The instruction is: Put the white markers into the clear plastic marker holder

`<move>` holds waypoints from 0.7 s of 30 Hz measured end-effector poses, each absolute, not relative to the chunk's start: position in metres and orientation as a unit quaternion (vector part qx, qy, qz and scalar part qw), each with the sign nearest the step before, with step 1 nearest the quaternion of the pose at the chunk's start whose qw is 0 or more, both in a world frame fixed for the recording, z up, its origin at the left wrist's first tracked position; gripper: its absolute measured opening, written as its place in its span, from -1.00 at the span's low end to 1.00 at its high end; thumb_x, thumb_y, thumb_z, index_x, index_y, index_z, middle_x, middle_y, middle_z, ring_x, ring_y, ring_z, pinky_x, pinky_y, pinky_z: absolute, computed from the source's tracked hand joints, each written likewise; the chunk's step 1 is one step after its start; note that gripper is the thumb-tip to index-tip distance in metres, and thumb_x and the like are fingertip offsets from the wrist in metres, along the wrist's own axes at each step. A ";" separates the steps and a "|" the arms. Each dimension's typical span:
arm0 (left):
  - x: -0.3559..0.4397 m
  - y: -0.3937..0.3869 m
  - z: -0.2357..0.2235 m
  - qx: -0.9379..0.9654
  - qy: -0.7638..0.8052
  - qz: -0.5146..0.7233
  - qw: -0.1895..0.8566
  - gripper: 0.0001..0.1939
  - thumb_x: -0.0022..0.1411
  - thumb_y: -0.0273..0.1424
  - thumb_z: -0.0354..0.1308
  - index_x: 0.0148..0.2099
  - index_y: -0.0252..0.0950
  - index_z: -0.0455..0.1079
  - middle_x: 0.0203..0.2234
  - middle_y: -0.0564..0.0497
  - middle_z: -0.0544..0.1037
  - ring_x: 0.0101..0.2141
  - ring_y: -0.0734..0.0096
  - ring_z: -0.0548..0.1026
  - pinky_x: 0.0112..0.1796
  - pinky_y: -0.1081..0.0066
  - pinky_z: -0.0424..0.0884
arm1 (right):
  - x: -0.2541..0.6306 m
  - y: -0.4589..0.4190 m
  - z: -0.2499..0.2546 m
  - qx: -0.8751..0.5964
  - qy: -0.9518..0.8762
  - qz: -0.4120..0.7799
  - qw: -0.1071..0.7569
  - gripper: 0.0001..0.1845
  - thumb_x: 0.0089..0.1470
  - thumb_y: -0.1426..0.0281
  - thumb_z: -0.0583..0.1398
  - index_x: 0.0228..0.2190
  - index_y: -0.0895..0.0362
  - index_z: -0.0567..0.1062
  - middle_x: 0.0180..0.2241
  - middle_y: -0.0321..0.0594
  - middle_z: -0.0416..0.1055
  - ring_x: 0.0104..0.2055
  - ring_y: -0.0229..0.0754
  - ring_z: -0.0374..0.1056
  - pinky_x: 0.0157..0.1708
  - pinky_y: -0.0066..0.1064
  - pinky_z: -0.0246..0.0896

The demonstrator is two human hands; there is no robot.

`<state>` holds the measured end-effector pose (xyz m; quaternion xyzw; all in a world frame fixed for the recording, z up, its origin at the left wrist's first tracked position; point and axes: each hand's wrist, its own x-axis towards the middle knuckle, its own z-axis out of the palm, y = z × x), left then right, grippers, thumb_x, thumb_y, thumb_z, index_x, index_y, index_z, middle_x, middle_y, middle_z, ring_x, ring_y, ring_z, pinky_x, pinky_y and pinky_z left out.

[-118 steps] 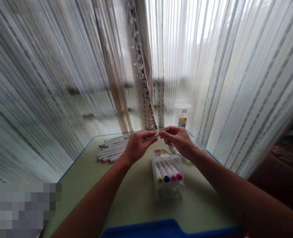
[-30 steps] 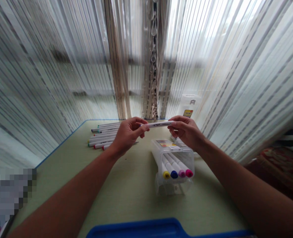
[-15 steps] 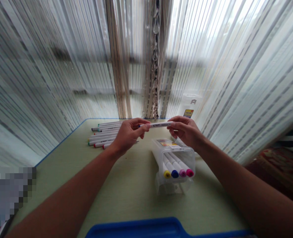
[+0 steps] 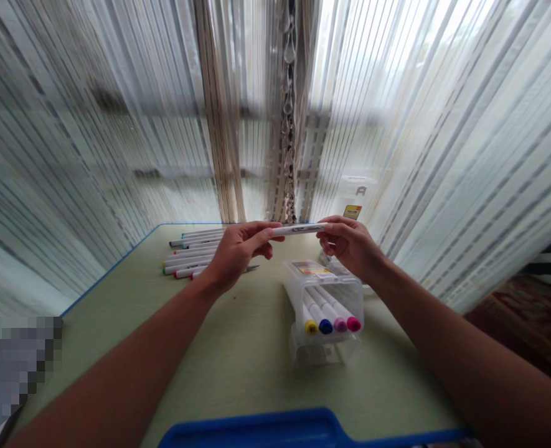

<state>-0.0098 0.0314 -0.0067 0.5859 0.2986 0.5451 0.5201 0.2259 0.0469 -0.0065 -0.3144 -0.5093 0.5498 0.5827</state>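
One white marker (image 4: 303,229) held level above the table (image 4: 238,361); left hand (image 4: 240,252) pinches one end, right hand (image 4: 347,241) the other. Clear box (image 4: 292,295) below holds four colour-tipped markers (image 4: 331,310); loose markers (image 4: 195,251) beside left hand.

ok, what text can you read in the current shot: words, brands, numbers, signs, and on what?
No words or numbers legible.
Raised marker: dark print, too blurred.
Marker case: label with yellow, lettering too small.
Clear upright piece behind: yellow label, unreadable; dark A-shaped mark, can't tell if a letter.
Markers on the table: any print unreadable.
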 end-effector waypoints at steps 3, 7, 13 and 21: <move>-0.011 0.031 -0.006 0.578 0.287 0.543 0.537 -0.71 0.15 -0.36 0.37 -0.10 -0.42 0.63 -0.32 -0.18 0.69 -0.50 0.48 0.50 -0.41 0.41 0.42 | 0.227 0.047 -0.006 -0.311 -0.507 0.553 0.584 -0.80 -0.20 0.35 0.44 -0.45 0.14 0.61 -0.56 -0.26 0.51 -0.60 -0.34 0.27 -0.63 -0.50 0.05; -0.011 0.031 -0.004 0.578 0.286 0.539 0.542 -0.71 0.15 -0.36 0.36 -0.09 -0.42 0.62 -0.31 -0.18 0.69 -0.49 0.48 0.51 -0.40 0.41 0.43 | 0.226 0.047 -0.005 -0.319 -0.499 0.552 0.587 -0.81 -0.22 0.36 0.43 -0.47 0.13 0.61 -0.57 -0.27 0.50 -0.62 -0.35 0.26 -0.64 -0.50 0.05; -0.009 0.030 -0.005 0.600 0.308 0.534 0.510 -0.68 0.18 -0.36 0.35 -0.05 -0.44 0.60 -0.30 -0.17 0.69 -0.52 0.54 0.48 -0.42 0.45 0.42 | 0.225 0.049 -0.006 -0.311 -0.496 0.556 0.590 -0.79 -0.24 0.36 0.45 -0.50 0.17 0.60 -0.59 -0.26 0.51 -0.64 -0.35 0.29 -0.66 -0.52 0.09; -0.010 0.032 -0.006 0.652 0.342 0.522 0.431 -0.62 0.16 -0.27 0.38 -0.05 -0.43 0.59 -0.42 -0.06 0.64 -0.57 0.59 0.40 -0.53 0.51 0.31 | 0.226 0.050 -0.010 -0.294 -0.524 0.553 0.577 -0.78 -0.18 0.33 0.48 -0.52 0.18 0.60 -0.57 -0.21 0.55 -0.65 -0.36 0.33 -0.67 -0.54 0.17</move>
